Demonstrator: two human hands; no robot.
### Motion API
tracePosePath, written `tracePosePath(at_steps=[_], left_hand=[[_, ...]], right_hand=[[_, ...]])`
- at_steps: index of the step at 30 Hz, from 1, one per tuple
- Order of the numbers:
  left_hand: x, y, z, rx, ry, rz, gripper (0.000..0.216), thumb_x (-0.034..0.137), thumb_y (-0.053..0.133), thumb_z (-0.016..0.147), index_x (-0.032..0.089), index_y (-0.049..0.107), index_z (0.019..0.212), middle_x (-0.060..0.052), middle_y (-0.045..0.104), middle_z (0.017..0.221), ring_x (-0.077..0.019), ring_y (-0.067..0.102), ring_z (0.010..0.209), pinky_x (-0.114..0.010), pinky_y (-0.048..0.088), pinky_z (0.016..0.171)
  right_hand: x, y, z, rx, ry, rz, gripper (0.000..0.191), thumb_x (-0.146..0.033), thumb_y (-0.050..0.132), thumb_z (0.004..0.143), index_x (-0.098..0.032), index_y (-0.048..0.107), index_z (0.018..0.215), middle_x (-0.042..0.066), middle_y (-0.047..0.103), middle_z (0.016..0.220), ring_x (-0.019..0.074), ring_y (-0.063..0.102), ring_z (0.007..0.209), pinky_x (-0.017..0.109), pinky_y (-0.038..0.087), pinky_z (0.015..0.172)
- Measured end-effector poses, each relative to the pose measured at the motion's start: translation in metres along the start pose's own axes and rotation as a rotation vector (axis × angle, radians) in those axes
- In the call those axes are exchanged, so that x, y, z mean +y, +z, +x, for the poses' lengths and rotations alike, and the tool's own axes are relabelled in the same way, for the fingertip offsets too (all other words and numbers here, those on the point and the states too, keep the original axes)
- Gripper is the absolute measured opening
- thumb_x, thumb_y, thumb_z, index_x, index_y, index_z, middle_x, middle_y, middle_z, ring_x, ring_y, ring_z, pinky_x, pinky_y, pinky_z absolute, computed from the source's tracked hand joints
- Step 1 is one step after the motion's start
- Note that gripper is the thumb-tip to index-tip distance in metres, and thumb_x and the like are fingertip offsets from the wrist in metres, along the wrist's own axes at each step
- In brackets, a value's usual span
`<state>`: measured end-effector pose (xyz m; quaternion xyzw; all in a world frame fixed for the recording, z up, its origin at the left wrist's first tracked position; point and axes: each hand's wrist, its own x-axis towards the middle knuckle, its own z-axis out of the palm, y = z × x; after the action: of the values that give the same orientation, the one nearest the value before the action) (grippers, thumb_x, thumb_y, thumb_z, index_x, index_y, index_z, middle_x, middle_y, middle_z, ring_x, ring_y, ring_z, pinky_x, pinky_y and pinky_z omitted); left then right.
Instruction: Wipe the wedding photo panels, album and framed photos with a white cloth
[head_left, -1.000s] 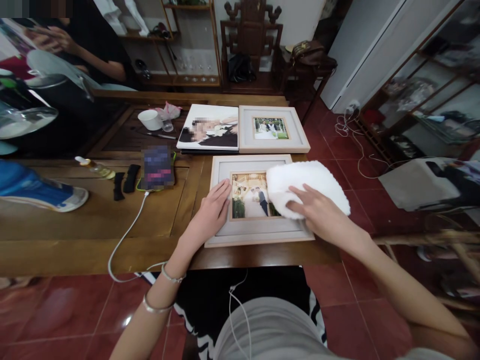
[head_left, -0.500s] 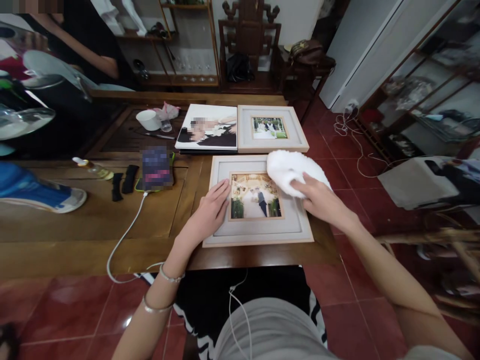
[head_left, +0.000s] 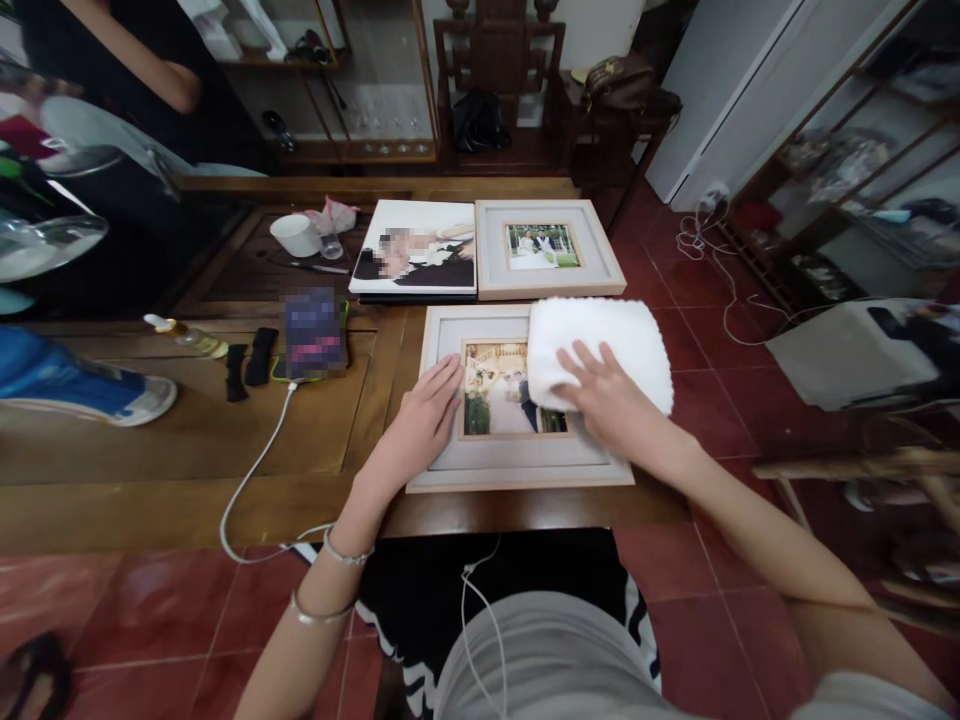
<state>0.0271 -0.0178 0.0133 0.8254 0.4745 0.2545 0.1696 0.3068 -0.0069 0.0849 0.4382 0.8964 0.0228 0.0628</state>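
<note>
A pale wooden picture frame (head_left: 517, 462) with a wedding photo lies flat near the front edge of a wooden table (head_left: 187, 440). My left hand (head_left: 424, 415) rests flat on the frame's left side, fingers stretched out together. My right hand (head_left: 611, 405) presses a fluffy white cloth (head_left: 600, 340) onto the frame's right part, fingers spread on top of the cloth. The cloth covers the frame's upper right corner and part of the photo.
Behind lie a second frame (head_left: 547, 252) and a photo album (head_left: 416, 255). To the left are a charging phone (head_left: 311, 330) with a white cable, a small bottle (head_left: 184, 335), a white cup (head_left: 296, 235) and a blue shoe (head_left: 82, 385). Another person's arm (head_left: 142, 65) shows at back left.
My right hand slid the cloth up to the frame's top right, then back down and left over the photo's edge. My left hand stayed on the frame.
</note>
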Motion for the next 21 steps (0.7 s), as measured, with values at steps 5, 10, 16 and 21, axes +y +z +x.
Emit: tracePosePath(at_steps=[5, 10, 16, 21], left_hand=[[0.001, 0.001, 0.0, -0.001, -0.004, 0.01, 0.049, 0.025, 0.033, 0.104, 0.008, 0.042, 0.148, -0.019, 0.041, 0.156, -0.0274, 0.032, 0.149, -0.053, 0.032, 0.121], [0.003, -0.004, 0.001, -0.023, 0.01, 0.016, 0.048, 0.025, 0.032, 0.104, 0.009, 0.043, 0.148, -0.019, 0.041, 0.156, -0.0281, 0.032, 0.149, -0.054, 0.033, 0.12], [0.002, -0.008, 0.002, -0.072, 0.011, 0.011, 0.05, 0.025, 0.032, 0.103, 0.011, 0.04, 0.15, -0.019, 0.038, 0.158, -0.0289, 0.03, 0.15, -0.056, 0.032, 0.12], [0.0, -0.005, 0.002, -0.029, 0.014, -0.014, 0.048, 0.026, 0.035, 0.103, 0.009, 0.044, 0.147, -0.02, 0.041, 0.156, -0.0283, 0.033, 0.149, -0.054, 0.033, 0.12]], right_hand=[[-0.024, -0.028, -0.071, -0.115, -0.219, 0.148, 0.063, 0.009, 0.046, 0.066, -0.018, 0.071, 0.117, 0.017, 0.055, 0.146, 0.0364, 0.046, 0.139, 0.058, 0.041, 0.113], [-0.023, -0.045, -0.088, -0.192, -0.253, 0.288, 0.071, 0.01, 0.041, 0.063, -0.023, 0.069, 0.12, 0.014, 0.054, 0.147, 0.0266, 0.054, 0.134, 0.042, 0.051, 0.107], [-0.005, -0.004, -0.025, 0.0, -0.126, 0.255, 0.067, 0.006, 0.045, 0.067, -0.014, 0.064, 0.128, 0.018, 0.044, 0.155, 0.0349, 0.028, 0.149, 0.062, 0.028, 0.119], [0.033, 0.019, 0.037, 0.251, 0.028, 0.172, 0.062, 0.003, 0.049, 0.073, -0.01, 0.059, 0.133, 0.019, 0.038, 0.158, 0.0378, 0.023, 0.151, 0.066, 0.022, 0.12]])
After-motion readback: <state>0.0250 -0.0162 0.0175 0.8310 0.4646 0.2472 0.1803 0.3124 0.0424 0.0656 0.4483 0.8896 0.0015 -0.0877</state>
